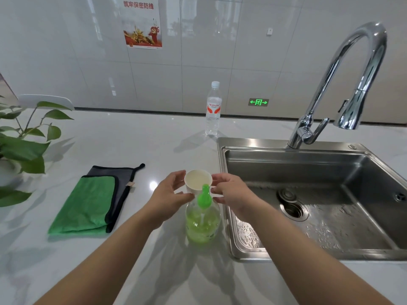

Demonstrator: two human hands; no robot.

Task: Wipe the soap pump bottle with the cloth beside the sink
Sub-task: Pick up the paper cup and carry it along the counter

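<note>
The soap pump bottle [203, 223] stands on the counter just left of the sink; it is clear, holds green liquid and has a green pump head. Right behind it is a white paper cup [197, 179]. My left hand [169, 194] curls around the cup's left side, thumb close to the bottle's shoulder. My right hand [231, 192] touches the cup's right side with its fingertips. The folded green and grey cloth [92, 203] lies flat on the counter to the left, apart from both hands.
A steel sink [312, 199] with a wet basin and a tall chrome faucet [352, 84] fills the right side. A water bottle [213, 108] stands near the back wall. A leafy plant [19, 146] sits at the left edge.
</note>
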